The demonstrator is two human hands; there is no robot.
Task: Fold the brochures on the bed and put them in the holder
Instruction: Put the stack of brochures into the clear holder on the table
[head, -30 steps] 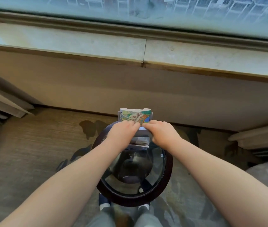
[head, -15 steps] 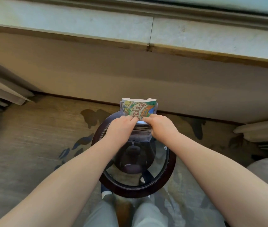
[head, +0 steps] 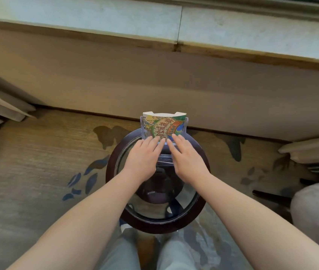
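Folded brochure point(head: 164, 125) stands upright in the clear holder point(head: 142, 131), printed face toward the camera, its top edge curved and showing above the holder's back wall. Holder sits at the far edge of a small round table point(head: 162, 228) with a glass top and a dark wooden rim. Left hand point(head: 143, 156) and right hand point(head: 187, 158) lie side by side over the holder's front, palms down. Fingers are straight and gripping nothing, tips at the brochure's lower edge. Whether they touch the paper or only the holder's front lip is unclear. Patterned carpet point(head: 37, 162) lies under the table. A beige wall point(head: 115, 75) and a pale stone sill point(head: 96, 18) are beyond. Grey trouser legs point(head: 123, 254) are at the bottom.
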